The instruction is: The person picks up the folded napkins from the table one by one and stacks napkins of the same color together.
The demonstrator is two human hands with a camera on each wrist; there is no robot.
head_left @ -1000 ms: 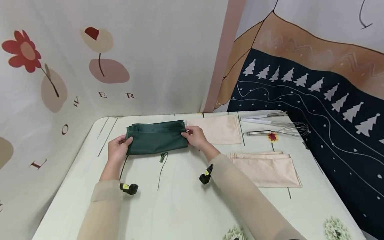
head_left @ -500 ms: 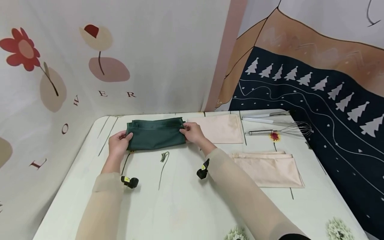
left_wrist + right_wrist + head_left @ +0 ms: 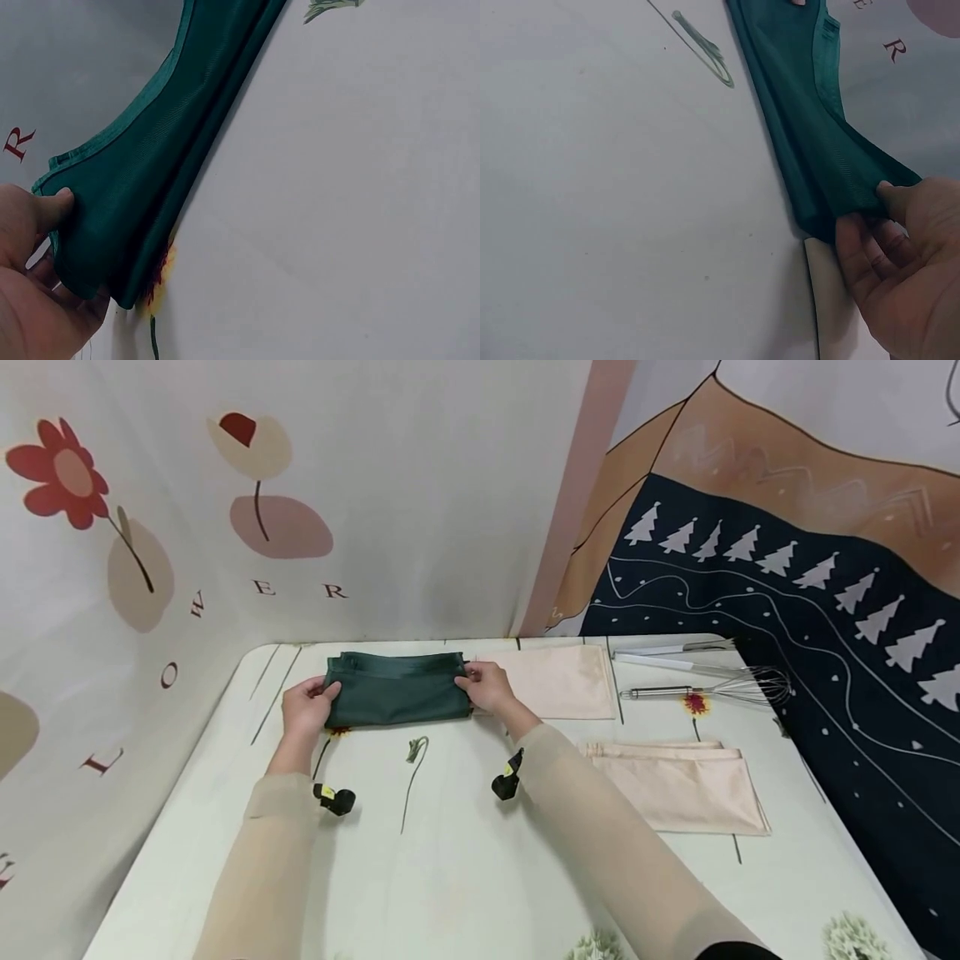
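Note:
A folded dark green cloth (image 3: 397,689) spans the space between my two hands near the back of the table. My left hand (image 3: 305,708) pinches its left end, thumb on top and fingers beneath, as the left wrist view shows on the cloth (image 3: 142,172). At the other end, my right hand (image 3: 489,687) grips the cloth (image 3: 810,127) between thumb and fingers. Just right of that hand lies a folded pale pink cloth (image 3: 558,681), partly behind it. The green cloth's underside is hidden.
A second folded pink cloth (image 3: 675,789) lies nearer on the right, partly behind my right sleeve. At the back right are a wire whisk (image 3: 660,692) and long white-handled utensils (image 3: 667,661). The flower-printed table (image 3: 450,860) meets hanging printed curtains behind.
Both hands have shifted the green cloth slightly toward the back of the table, uncovering more of the printed flower under its left end. Their hold is unchanged, and the head view has turned slightly.

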